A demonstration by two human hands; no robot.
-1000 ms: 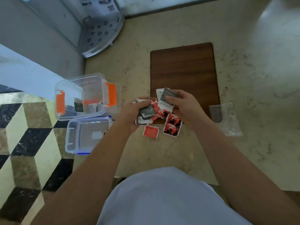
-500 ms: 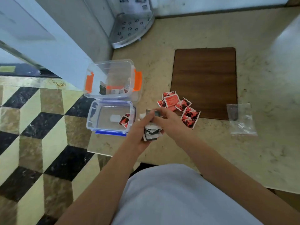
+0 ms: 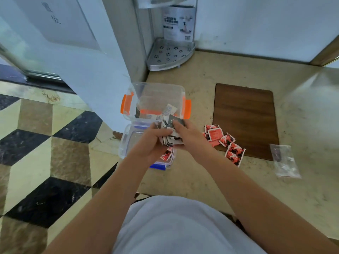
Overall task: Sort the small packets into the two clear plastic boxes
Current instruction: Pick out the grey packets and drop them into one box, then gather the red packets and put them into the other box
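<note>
Two clear boxes stand at the counter's left edge. The far box with orange clips holds a few dark and white packets. The near box with a blue clip has a red packet inside. Above the near box, my left hand is closed around a bunch of dark and white packets. My right hand pinches a dark packet at the top of that bunch, near the orange box's front wall. Several red packets lie on the counter to the right.
A brown wooden board lies on the beige counter behind the red packets. An empty clear bag lies at its right. A metal corner shelf stands at the back. The tiled floor drops away at the left.
Both hands have carried the bunch of dark and white packets left and away from me, from beside the near box to above it, close to the orange-clipped box. The view has tilted upward.
</note>
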